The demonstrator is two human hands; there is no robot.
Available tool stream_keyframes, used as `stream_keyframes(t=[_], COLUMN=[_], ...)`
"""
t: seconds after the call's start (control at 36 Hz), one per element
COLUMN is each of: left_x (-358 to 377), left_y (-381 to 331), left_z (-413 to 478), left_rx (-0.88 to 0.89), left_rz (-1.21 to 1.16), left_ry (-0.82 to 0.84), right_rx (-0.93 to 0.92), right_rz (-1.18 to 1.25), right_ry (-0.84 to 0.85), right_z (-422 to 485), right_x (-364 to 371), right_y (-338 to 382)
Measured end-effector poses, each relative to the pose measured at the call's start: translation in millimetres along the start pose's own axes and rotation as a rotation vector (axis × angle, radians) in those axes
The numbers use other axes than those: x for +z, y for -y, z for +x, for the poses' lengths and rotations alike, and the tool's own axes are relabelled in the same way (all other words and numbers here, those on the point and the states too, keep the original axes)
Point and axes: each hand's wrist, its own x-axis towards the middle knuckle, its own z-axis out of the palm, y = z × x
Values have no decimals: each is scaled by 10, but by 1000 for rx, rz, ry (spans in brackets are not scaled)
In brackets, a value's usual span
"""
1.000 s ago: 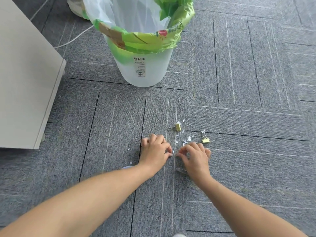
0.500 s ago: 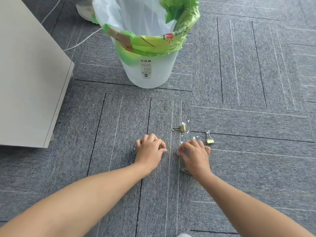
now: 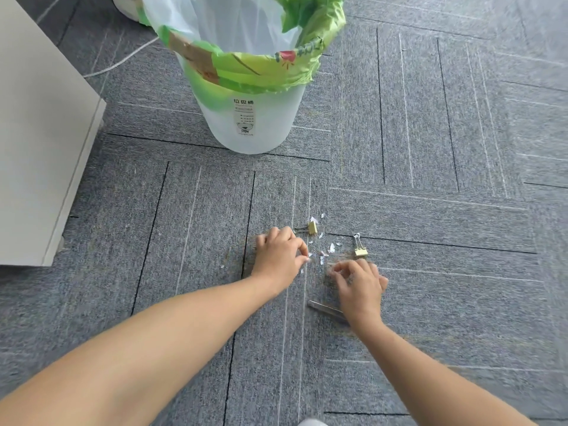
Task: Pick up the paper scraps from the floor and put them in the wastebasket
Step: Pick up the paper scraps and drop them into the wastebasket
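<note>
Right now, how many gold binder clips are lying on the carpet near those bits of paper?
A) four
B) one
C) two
C: one gold binder clip lies just beyond the left hand and a second clip just beyond the right hand, both among the paper scraps on the carpet.

Clearance, paper scraps point(image 3: 332, 248) to wastebasket point(image 3: 246, 127): open carpet point(image 3: 307, 186)
Bare carpet runs straight between them; wastebasket mouth open upward, bag point(image 3: 261, 72) folded over the rim. Among the scraps: a binder clip point(image 3: 312, 228) at the far edge, a second binder clip point(image 3: 360, 250) at the right edge, a thin metal strip point(image 3: 325, 309) on the near side. Cabinet point(image 3: 37, 149) closes off the left
</note>
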Motion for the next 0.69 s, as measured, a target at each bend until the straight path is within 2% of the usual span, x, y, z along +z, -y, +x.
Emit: stream_keyframes(t=[0.25, 0.69], left_x=[73, 90], left_y=[-42, -21], left_z=[73, 88], left_rx=[-2, -78], left_rz=[49, -9], left_ry=[-46, -134], right_rx=[-34, -24], right_rz=[58, 77], right_ry=[-19, -59], right_z=[115, 166], right_x=[28, 67], right_y=[161, 208])
